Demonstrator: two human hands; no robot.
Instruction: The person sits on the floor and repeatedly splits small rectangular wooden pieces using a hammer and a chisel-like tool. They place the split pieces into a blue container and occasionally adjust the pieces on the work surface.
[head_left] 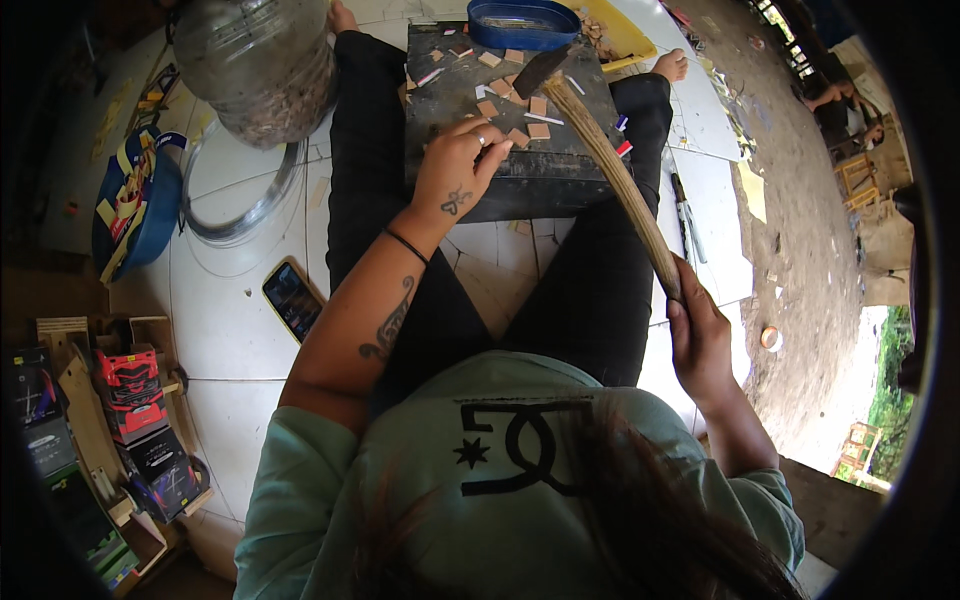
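A hammer (615, 175) with a long wooden handle slants over the right side of a dark low block (440, 100) between my legs. My right hand (697, 335) is wrapped round the lower end of that handle. The dark metal head is over the block, among small tan square pieces (539, 131). At the block's near left edge is my left hand (462, 165), with a ring on one finger. Its thumb and fingers are pinched together beside one tan piece (518, 138); what they hold, if anything, is too small to make out.
A blue oval tub (524, 40) stands at the block's far end, beside a yellow tray (640, 35). On the left are a large clear plastic container (262, 75), a wire coil (240, 232), a blue basket (165, 205) and a phone (291, 298). A pen-like tool (685, 215) lies at right.
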